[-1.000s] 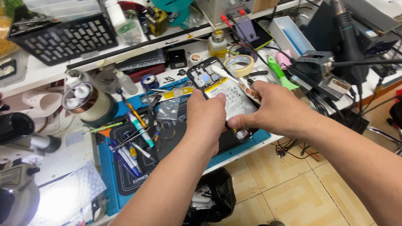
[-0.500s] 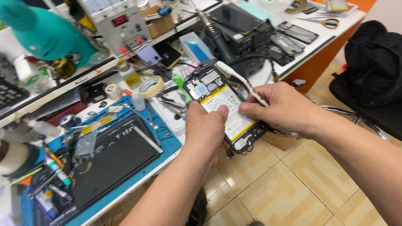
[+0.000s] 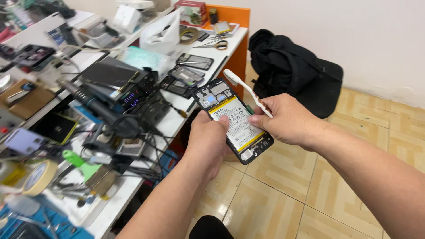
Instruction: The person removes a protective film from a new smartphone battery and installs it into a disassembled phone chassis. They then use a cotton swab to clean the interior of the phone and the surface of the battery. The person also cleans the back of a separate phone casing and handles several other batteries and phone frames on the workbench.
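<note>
The left hand [image 3: 208, 137] is clamped around the opened phone [image 3: 232, 119], held in the air beside the workbench [image 3: 177, 119] and above the tiled floor [image 3: 283, 177]. The right hand [image 3: 287, 119] pinches 1 white toothbrush [image 3: 245, 90] over the exposed battery [image 3: 234, 124]. A loose grip could drop the phone onto the tiles, and hard brushing might snag its bare connectors.

The opened phone [image 3: 233, 120] is black, its battery white with yellow edges. The toothbrush [image 3: 246, 90] over it is white. Right of the phone lies a black bag [image 3: 294, 71] on tan, pale-lined floor tiles [image 3: 283, 177]; left, a white counter [image 3: 177, 119].
</note>
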